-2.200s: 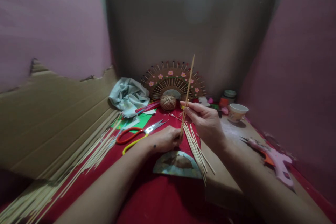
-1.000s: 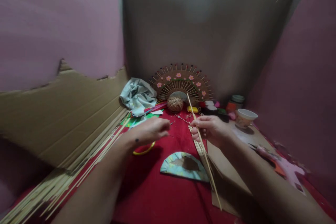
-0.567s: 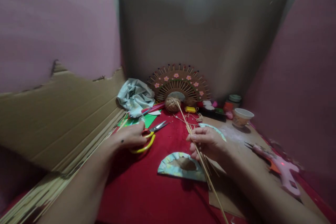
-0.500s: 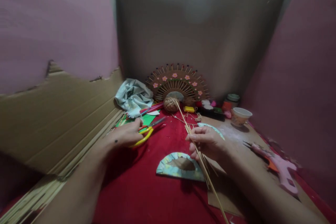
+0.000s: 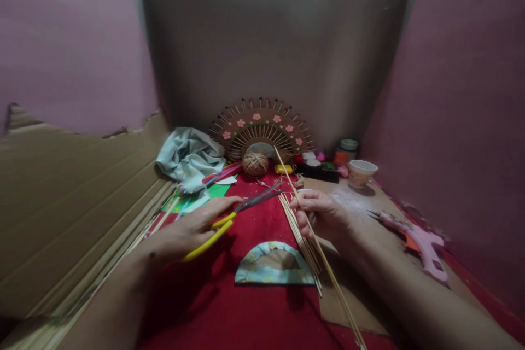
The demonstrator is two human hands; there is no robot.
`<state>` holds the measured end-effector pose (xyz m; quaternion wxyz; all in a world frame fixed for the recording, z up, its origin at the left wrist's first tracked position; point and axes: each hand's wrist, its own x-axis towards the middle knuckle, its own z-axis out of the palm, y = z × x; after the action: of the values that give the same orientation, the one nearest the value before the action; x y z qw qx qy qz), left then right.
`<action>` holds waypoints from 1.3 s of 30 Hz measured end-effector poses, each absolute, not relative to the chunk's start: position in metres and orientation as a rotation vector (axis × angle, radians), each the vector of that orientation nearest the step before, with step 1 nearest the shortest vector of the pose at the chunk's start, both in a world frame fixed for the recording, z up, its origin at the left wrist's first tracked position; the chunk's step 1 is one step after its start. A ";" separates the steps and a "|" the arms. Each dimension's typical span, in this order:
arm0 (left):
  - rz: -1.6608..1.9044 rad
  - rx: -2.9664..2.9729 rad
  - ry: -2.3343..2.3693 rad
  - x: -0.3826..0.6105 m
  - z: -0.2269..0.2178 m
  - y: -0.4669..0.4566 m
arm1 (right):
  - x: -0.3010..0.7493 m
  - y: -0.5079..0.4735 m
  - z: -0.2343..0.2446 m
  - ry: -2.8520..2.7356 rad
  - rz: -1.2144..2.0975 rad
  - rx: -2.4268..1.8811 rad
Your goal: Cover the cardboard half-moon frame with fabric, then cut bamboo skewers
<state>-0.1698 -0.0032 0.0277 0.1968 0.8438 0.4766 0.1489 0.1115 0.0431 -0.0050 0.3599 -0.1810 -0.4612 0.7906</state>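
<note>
My right hand pinches a long thin bamboo stick that slants from near the twine ball down to the bottom right. Under that hand lies a bundle of cut sticks on the red cloth. My left hand grips yellow-handled scissors, lifted off the cloth with the blades pointing right toward the stick. A half-round paper-covered piece lies just in front of both hands.
A finished stick fan with pink flowers leans on the back cardboard. A twine ball, a pale cloth, a paper cup and a pink glue gun surround the work. Long sticks lie along the left cardboard wall.
My left hand let go of the upright stick, reached left, and picked up the scissors. My right hand lowered the long stick to a slant above the bundle.
</note>
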 end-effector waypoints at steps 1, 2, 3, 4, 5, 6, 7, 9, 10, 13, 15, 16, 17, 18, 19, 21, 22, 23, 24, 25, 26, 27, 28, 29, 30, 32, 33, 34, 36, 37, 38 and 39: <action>0.417 2.378 1.324 -0.169 0.027 -0.004 | 0.111 0.043 -0.006 -1.198 2.038 -0.474; 0.411 2.391 1.316 -0.168 0.027 -0.004 | 0.111 0.043 -0.006 -1.209 2.037 -0.479; 0.402 2.400 1.315 -0.167 0.027 -0.005 | 0.111 0.042 -0.006 -1.221 2.036 -0.483; 0.389 2.404 1.318 -0.166 0.026 -0.005 | 0.110 0.041 -0.005 -1.234 2.036 -0.484; 0.375 2.406 1.322 -0.165 0.026 -0.005 | 0.110 0.041 -0.005 -1.245 2.036 -0.478; 0.362 2.406 1.321 -0.165 0.025 -0.006 | 0.109 0.040 -0.004 -1.256 2.038 -0.466; 0.353 2.407 1.314 -0.164 0.025 -0.006 | 0.108 0.039 -0.004 -1.267 2.045 -0.452; 0.353 2.413 1.289 -0.163 0.024 -0.006 | 0.107 0.036 -0.004 -1.291 2.063 -0.421; 0.353 2.417 1.273 -0.162 0.024 -0.007 | 0.106 0.035 -0.004 -1.302 2.073 -0.407; 0.357 2.434 1.216 -0.157 0.026 -0.008 | 0.103 0.032 -0.005 -1.308 2.105 -0.376; 0.366 2.439 1.184 -0.153 0.027 -0.009 | 0.102 0.031 -0.007 -1.298 2.145 -0.371; 0.372 2.437 1.178 -0.152 0.028 -0.010 | 0.102 0.031 -0.008 -1.295 2.166 -0.374; 0.379 2.434 1.180 -0.151 0.028 -0.009 | 0.102 0.031 -0.009 -1.298 2.183 -0.378; 0.387 2.430 1.184 -0.151 0.028 -0.009 | 0.102 0.031 -0.009 -1.303 2.195 -0.379; 0.394 2.427 1.187 -0.151 0.027 -0.009 | 0.102 0.030 -0.009 -1.306 2.198 -0.382; 0.398 2.421 1.185 -0.153 0.026 -0.009 | 0.102 0.030 -0.010 -1.308 2.193 -0.397; 0.397 2.417 1.181 -0.153 0.025 -0.008 | 0.102 0.030 -0.010 -1.308 2.192 -0.405; 0.394 2.411 1.175 -0.154 0.025 -0.009 | 0.102 0.030 -0.010 -1.306 2.195 -0.409; 0.390 2.404 1.169 -0.154 0.025 -0.009 | 0.102 0.030 -0.011 -1.305 2.199 -0.406; 0.391 2.397 1.163 -0.153 0.026 -0.009 | 0.102 0.030 -0.011 -1.307 2.201 -0.397; 0.398 2.391 1.159 -0.153 0.026 -0.010 | 0.101 0.030 -0.012 -1.310 2.200 -0.385; 0.407 2.386 1.154 -0.153 0.027 -0.010 | 0.101 0.030 -0.013 -1.312 2.196 -0.380; 0.415 2.383 1.152 -0.152 0.028 -0.011 | 0.101 0.030 -0.014 -1.315 2.193 -0.378; 0.417 2.381 1.149 -0.152 0.028 -0.011 | 0.101 0.030 -0.014 -1.317 2.194 -0.378; 0.416 2.381 1.145 -0.151 0.029 -0.012 | 0.101 0.030 -0.015 -1.315 2.200 -0.376; 0.401 2.384 1.131 -0.151 0.030 -0.012 | 0.101 0.030 -0.015 -1.308 2.226 -0.360; 0.393 2.385 1.124 -0.150 0.030 -0.012 | 0.101 0.030 -0.015 -1.304 2.241 -0.349; 0.388 2.386 1.120 -0.150 0.030 -0.012 | 0.101 0.030 -0.015 -1.303 2.252 -0.340; 0.373 2.384 1.124 -0.149 0.030 -0.013 | 0.100 0.029 -0.013 -1.308 2.271 -0.329; 0.360 2.382 1.131 -0.148 0.030 -0.013 | 0.100 0.029 -0.013 -1.312 2.278 -0.323; 0.346 2.382 1.135 -0.147 0.031 -0.014 | 0.100 0.028 -0.012 -1.315 2.283 -0.315; 0.331 2.381 1.134 -0.146 0.031 -0.014 | 0.100 0.028 -0.012 -1.317 2.286 -0.309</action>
<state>-0.1455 -0.0144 0.0313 0.2395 0.8698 0.4141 0.1208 0.1001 0.0282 -0.0116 0.2402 -0.1130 -0.4811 0.8355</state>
